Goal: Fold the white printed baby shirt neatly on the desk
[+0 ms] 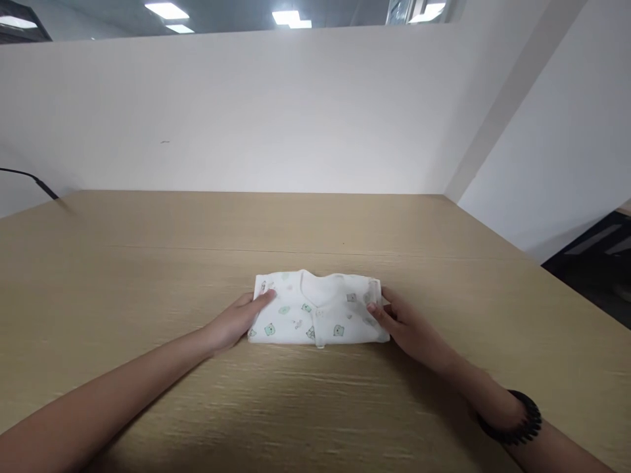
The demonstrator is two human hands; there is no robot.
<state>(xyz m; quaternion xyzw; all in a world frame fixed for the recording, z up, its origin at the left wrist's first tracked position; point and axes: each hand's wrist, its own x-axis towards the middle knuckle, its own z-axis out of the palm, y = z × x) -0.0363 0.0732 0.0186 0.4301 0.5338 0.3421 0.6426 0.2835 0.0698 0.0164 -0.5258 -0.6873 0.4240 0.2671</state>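
A white baby shirt (330,315) with small green and grey animal prints is folded into a wide rectangle, its round neckline facing the far side of the table. My left hand (241,318) grips its left end, thumb on top and the other fingers hidden beneath. At the right end my right hand (401,325) pinches the cloth the same way, with the thumb lying over the edge. A black coiled band (517,420) circles my right wrist. Whether the cloth is lifted off the surface cannot be made out.
The shirt is over a wood-grain table (148,282) with a thin seam running across it. A white partition (256,118) rises behind, and another white wall (552,144) borders the right. A black cable (37,180) reaches the table's far left corner.
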